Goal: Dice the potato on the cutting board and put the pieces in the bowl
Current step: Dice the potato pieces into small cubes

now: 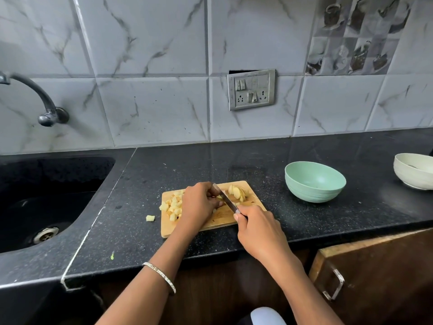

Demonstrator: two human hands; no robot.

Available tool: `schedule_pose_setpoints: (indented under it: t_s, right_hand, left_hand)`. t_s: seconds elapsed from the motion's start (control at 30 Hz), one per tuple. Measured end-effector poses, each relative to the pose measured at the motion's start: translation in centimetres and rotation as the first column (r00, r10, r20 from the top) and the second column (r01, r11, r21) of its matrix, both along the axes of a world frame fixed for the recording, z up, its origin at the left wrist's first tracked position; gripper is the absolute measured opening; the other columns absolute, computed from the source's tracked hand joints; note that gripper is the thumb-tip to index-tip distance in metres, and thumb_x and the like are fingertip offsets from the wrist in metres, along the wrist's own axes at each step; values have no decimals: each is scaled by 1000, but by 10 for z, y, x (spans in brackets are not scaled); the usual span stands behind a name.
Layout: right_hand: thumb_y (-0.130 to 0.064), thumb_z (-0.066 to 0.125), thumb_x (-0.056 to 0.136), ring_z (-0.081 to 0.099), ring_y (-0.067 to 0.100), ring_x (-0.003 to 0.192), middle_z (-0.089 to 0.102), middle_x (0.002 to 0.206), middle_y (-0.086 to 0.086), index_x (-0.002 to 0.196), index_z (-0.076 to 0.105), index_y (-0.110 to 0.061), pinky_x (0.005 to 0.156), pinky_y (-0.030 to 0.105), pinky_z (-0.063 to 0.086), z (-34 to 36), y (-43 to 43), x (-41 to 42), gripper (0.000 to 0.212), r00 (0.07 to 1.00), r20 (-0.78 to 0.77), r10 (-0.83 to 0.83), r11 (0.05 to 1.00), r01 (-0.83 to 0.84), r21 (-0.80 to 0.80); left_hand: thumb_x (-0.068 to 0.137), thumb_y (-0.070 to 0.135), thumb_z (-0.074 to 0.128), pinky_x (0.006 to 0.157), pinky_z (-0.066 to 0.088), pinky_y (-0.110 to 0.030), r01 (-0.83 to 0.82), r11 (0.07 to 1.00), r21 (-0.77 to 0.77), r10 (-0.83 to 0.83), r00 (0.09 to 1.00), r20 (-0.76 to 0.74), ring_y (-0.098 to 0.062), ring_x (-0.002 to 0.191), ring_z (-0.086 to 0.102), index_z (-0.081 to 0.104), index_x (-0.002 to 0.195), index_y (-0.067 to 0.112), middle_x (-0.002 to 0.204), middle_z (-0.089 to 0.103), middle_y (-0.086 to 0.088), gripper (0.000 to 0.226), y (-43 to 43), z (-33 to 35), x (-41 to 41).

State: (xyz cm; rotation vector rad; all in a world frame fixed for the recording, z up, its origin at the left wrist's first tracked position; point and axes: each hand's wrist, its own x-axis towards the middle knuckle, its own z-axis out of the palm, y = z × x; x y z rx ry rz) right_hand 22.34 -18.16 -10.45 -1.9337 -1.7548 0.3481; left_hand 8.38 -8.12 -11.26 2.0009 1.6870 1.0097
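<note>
Our left hand (199, 204) pinches a potato piece (219, 197); our right hand (259, 231) grips the knife (225, 198), tip toward eleven o'clock. We should slice evenly.

Marble-look wall tiles (152, 109), black counter (304, 146), sink (46, 195), tap (44, 99)

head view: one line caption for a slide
Left hand steadies potato, right hand cuts it with a knife on the cutting board; green bowl empty.

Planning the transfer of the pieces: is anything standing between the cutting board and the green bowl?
Nothing visible on the counter between cutting board and green bowl. On the board, uncut slices and the knife lie between the diced pile and that bowl.
</note>
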Motion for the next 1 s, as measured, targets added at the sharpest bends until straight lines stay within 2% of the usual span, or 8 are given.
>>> schedule_pose_setpoints:
  t_s: [0.23, 0.43, 0.63, 0.8, 1.0]
  right_hand:
    - [-35, 45, 106, 61, 24, 106, 65, 114, 1, 120, 62, -26, 73, 33, 42, 1, 6, -7, 24, 999, -35, 1, 1000, -2, -14]
    - [-34, 44, 106, 60, 29, 111, 63, 122, 5, 130, 58, -22, 76, 33, 44, 0, 15, -14, 30, 999, -49, -8, 999, 5, -46]
    - [-32, 42, 107, 58, 32, 115, 60, 127, 7, 132, 53, -20, 76, 35, 40, 1, 21, -22, 30, 1000, 14, -1, 995, 3, -95]
    - [-30, 43, 106, 59, 32, 111, 60, 122, 7, 126, 54, -19, 73, 35, 38, -1, 15, -26, 25, 996, 92, 3, 996, 5, -84]
    - [-29, 42, 106, 60, 33, 111, 63, 120, 7, 132, 54, -24, 72, 34, 38, 1, -8, -23, 29, 992, 128, 0, 1000, 1, -10]
  left_hand:
    - [75, 20, 83, 77, 48, -24, -27, 999, 25, 30, 995, -92, -15, 91, 67, 75, 91, 19, 94, 74, 2, 18, 5, 2, 3]
    - [71, 17, 85, 78, 55, -32, -17, 1000, -17, 15, 996, -89, -14, 86, 69, 75, 85, 21, 85, 75, 3, 18, 10, 3, 0]
    - [73, 17, 83, 72, 52, -25, -32, 999, -13, 31, 996, -86, -12, 87, 69, 75, 86, 22, 86, 75, 3, 15, 10, 2, -1]
    - [72, 15, 83, 75, 53, -29, -64, 998, -15, 63, 997, -49, -14, 87, 67, 73, 84, 20, 84, 73, 4, 16, 8, 3, -1]
    - [71, 10, 81, 78, 56, -33, -71, 997, -33, 70, 997, -12, -13, 84, 68, 70, 85, 21, 80, 72, 4, 21, 3, 9, -5]
